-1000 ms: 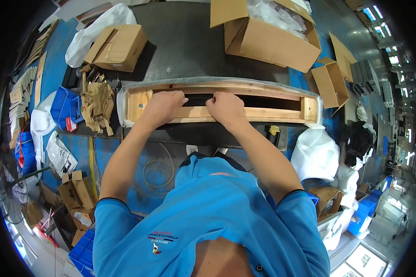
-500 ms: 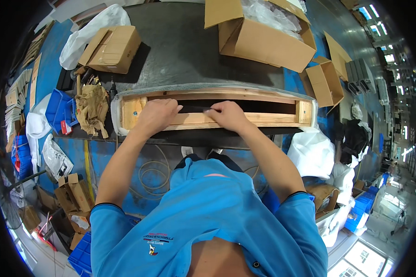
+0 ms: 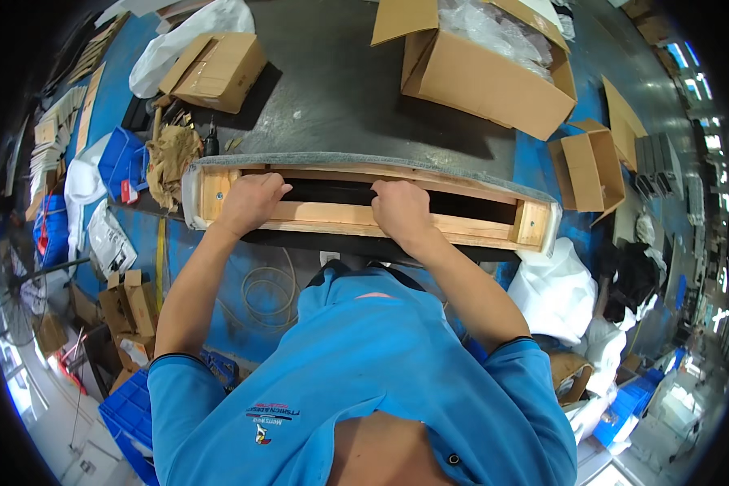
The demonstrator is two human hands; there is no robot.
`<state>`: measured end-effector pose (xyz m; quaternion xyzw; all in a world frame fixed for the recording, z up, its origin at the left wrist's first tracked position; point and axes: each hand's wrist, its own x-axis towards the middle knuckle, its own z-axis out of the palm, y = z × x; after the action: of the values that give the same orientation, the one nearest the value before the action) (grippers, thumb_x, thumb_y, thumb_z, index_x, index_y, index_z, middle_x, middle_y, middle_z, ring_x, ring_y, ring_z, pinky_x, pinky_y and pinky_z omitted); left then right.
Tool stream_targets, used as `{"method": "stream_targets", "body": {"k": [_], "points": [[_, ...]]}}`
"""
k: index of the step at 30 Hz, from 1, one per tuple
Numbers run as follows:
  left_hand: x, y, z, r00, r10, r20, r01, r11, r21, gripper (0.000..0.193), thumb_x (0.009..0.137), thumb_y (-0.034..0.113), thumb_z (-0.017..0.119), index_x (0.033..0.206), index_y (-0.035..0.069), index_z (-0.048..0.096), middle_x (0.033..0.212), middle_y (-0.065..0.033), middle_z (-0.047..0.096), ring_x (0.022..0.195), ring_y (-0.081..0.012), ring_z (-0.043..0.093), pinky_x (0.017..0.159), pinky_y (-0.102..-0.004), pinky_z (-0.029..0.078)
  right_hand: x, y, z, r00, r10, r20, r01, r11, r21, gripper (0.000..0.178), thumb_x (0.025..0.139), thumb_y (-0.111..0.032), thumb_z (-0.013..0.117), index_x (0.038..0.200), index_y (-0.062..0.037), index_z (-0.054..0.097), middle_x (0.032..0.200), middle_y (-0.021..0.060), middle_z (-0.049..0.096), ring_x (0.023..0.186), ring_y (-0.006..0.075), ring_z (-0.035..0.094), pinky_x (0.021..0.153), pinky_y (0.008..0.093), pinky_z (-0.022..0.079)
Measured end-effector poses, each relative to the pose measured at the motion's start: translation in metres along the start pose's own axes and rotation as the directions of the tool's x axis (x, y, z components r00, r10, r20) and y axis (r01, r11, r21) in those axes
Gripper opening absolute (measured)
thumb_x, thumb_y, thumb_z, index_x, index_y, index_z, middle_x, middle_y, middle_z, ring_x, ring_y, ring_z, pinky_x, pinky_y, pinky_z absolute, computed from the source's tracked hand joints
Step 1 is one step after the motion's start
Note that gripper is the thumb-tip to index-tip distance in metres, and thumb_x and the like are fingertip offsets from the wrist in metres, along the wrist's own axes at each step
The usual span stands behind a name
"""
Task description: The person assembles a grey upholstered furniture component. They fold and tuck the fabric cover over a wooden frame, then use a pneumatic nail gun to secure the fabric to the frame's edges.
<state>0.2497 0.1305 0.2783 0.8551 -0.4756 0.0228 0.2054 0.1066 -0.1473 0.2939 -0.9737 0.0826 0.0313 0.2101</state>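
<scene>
Wooden, fabric-edged frame, long axis running left to right, lies along the near edge of the tabletop, directly beneath the left hand and right hand, both curled closed over its near side.

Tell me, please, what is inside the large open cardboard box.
Crumpled clear plastic shows at the mouth of the large cardboard box; anything beneath the plastic is covered and cannot be seen.

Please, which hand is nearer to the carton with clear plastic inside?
Right. The right hand is on the frame, below and left of the carton in the picture; the left hand, also on the frame, is farther left.
</scene>
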Motion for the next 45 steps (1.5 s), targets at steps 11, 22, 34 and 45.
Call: {"method": "stream_targets", "body": {"k": [11, 22, 34, 45], "points": [[-0.028, 0.004, 0.005, 0.996, -0.024, 0.083, 0.017, 0.996, 0.085, 0.027, 0.096, 0.023, 0.069, 0.082, 0.008, 0.051, 0.071, -0.0132, 0.061, 0.069, -0.0364, 0.064, 0.064, -0.0482, 0.050, -0.042, 0.043, -0.012, 0.999, -0.041, 0.033, 0.042, 0.998, -0.042, 0.012, 0.085, -0.012, 0.064, 0.092, -0.0062, 0.072, 0.077, 0.0140, 0.071, 0.076, 0.0334, 0.072, 0.068, 0.0467, 0.057], [-0.015, 0.016, -0.013, 0.973, 0.024, 0.230, -0.029, 0.999, 0.019, 0.036, 0.088, 0.039, 0.078, 0.091, 0.008, 0.062, 0.076, -0.0143, 0.066, 0.073, -0.0371, 0.067, 0.067, -0.0481, 0.052, -0.048, 0.049, 0.006, 0.928, -0.282, -0.244, 0.306, 0.950, 0.065, 0.006, 0.080, -0.006, 0.064, 0.078, -0.0063, 0.059, 0.075, 0.0097, 0.060, 0.075, 0.0312, 0.065, 0.067, 0.0437, 0.055], [0.072, 0.132, 0.060, 0.900, 0.067, 0.432, 0.161, 0.868, -0.469, 0.020, 0.093, 0.020, 0.072, 0.101, 0.001, 0.070, 0.086, -0.0226, 0.071, 0.082, -0.0417, 0.070, 0.074, -0.0484, 0.054, -0.060, 0.047, -0.010, 0.963, -0.217, -0.159, 0.225, 0.974, 0.031, 0.011, 0.088, -0.018, 0.066, 0.092, -0.0091, 0.070, 0.082, 0.0112, 0.068, 0.080, 0.0312, 0.068, 0.081, 0.0439, 0.053], [0.065, 0.133, 0.062, 0.985, 0.070, 0.161, 0.012, 0.889, -0.458, 0.013, 0.094, 0.015, 0.073, 0.098, 0.002, 0.073, 0.082, -0.0167, 0.073, 0.071, -0.0338, 0.072, 0.062, -0.0403, 0.056, -0.072, 0.087, -0.037, 0.950, 0.310, -0.045, -0.311, 0.950, -0.030, 0.031, 0.091, -0.032, 0.067, 0.081, -0.0034, 0.071, 0.082, 0.0174, 0.072, 0.081, 0.0347, 0.070, 0.081, 0.0446, 0.053]]}}
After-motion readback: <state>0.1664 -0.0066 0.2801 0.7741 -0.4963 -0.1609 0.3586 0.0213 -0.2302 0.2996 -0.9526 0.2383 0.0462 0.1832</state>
